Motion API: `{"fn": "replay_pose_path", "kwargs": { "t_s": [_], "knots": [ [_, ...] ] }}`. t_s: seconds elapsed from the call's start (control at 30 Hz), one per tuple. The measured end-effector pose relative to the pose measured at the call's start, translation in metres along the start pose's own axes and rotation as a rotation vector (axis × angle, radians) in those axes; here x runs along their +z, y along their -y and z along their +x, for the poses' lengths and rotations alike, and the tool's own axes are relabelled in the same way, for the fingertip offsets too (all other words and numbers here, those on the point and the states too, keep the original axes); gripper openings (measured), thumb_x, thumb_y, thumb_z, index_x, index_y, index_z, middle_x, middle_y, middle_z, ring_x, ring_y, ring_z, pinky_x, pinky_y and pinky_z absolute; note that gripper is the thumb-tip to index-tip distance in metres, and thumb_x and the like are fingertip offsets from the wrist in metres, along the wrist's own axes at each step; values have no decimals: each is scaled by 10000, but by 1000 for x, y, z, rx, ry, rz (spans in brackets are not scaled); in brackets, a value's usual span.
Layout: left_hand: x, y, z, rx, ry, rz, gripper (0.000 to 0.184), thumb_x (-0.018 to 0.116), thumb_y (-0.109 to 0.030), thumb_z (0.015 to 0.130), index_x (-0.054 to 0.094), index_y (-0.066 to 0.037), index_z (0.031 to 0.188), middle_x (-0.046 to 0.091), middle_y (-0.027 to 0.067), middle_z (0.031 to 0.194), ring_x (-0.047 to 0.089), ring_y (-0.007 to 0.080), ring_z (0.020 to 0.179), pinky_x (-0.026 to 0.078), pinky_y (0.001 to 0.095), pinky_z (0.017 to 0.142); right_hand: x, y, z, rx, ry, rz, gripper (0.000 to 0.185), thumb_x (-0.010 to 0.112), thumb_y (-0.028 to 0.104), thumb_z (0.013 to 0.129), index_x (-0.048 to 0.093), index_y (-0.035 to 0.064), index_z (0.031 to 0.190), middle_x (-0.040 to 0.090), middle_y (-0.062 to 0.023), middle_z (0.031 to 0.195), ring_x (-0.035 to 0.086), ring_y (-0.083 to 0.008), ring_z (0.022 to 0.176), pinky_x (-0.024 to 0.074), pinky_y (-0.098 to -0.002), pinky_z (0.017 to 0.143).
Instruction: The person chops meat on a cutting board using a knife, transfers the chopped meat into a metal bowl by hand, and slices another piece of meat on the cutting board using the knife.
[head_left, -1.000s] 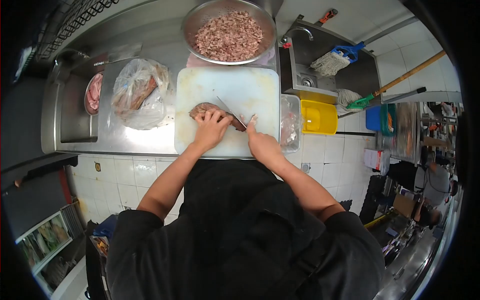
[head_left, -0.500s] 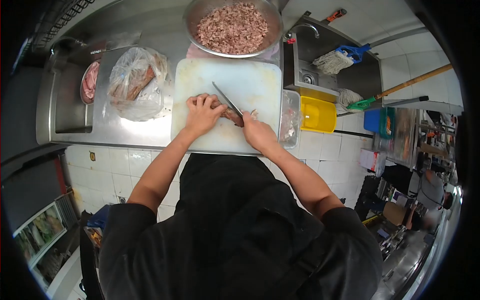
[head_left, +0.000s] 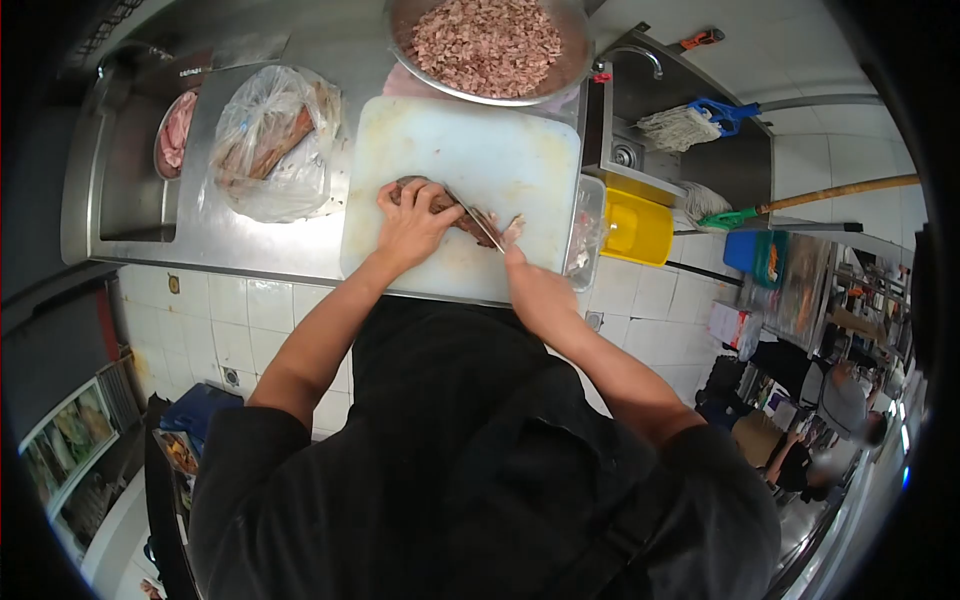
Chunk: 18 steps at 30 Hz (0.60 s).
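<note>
at the far left, a round bowl (head_left: 157,153) stands in the metal sink (head_left: 135,215), and it has pink raw meat (head_left: 178,128) inside. next, on the metal desk (head_left: 285,246), lies a clear plastic bag (head_left: 312,190) with a big reddish-brown piece (head_left: 280,150) in it, which seems to be meat also.

then comes the white cutting board (head_left: 395,135). the left hand (head_left: 410,230) has its fingers bent and a little spread, and they are clamped on the brown piece of meat (head_left: 476,228), which lies slantwise near the middle of the board. the knife (head_left: 470,211) is along the meat, just beside these fingers. the step in hand looks to be cutting this piece. in judgement, a next stroke calls for a firm hold and for fingertips kept away from the blade.

above the board is a large metal bowl (head_left: 577,55), with a wide heap of small chopped meat (head_left: 485,45) in it. a small pale scrap (head_left: 515,227) lies near the knife. the fingers of the right hand (head_left: 543,295) are together, closed around the knife's handle, which they mostly hide. just beside the board's right edge, a clear container (head_left: 594,198) holds some pale and reddish bits, not clear enough to name. after it is a yellow tub (head_left: 650,232).
</note>
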<state>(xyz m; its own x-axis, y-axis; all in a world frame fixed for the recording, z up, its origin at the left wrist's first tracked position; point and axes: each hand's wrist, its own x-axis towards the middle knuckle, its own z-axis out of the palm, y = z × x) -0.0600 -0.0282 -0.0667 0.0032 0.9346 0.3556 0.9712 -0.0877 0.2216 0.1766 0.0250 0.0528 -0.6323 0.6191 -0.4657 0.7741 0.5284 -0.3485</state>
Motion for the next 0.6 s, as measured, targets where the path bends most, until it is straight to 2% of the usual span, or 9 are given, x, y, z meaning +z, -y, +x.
{"fn": "replay_pose_path", "kwargs": {
  "t_s": [0.07,0.13,0.33,0.43,0.53,0.6],
  "knots": [
    [2,-4,-2,10,-15,-9,191,679,-280,878,700,-372,1043,490,-10,1232,408,250,1278,236,644,1016,24,-8,25,-9,3,7,248,457,40,916,412,-6,1155,699,-272,805,693,-480,781,528,-588,684],
    [3,-2,0,5,-23,27,188,683,-276,870,701,-370,1031,498,-9,1213,413,246,1272,237,642,1016,17,-6,35,-26,-10,6,254,460,44,916,412,-8,1160,698,-275,801,693,-481,778,529,-589,677],
    [4,-3,0,-12,-49,13,197,697,-268,854,702,-370,1022,503,-7,1185,413,244,1266,240,636,1018,-29,4,-15,-75,51,-2,241,476,62,918,416,-16,1138,693,-295,809,688,-484,758,529,-595,675],
    [-4,-6,2,-2,-15,1,164,689,-239,871,697,-325,1010,488,41,1219,406,290,1272,253,631,1017,-23,5,-19,48,182,-1,251,471,64,921,425,-18,1153,690,-299,812,685,-483,754,531,-589,682],
    [-2,-3,3,-54,-35,11,173,678,-223,878,699,-316,1022,493,52,1226,415,305,1247,266,619,994,10,3,26,19,61,26,240,423,60,937,426,-23,1162,705,-297,871,705,-482,831,530,-594,744],
    [-1,-2,2,-57,-27,21,193,673,-222,884,697,-326,1045,501,51,1216,415,289,1254,262,616,998,16,0,45,-7,-6,27,347,426,65,930,414,-27,1265,706,-295,874,704,-483,817,527,-602,742]
  ]
}}
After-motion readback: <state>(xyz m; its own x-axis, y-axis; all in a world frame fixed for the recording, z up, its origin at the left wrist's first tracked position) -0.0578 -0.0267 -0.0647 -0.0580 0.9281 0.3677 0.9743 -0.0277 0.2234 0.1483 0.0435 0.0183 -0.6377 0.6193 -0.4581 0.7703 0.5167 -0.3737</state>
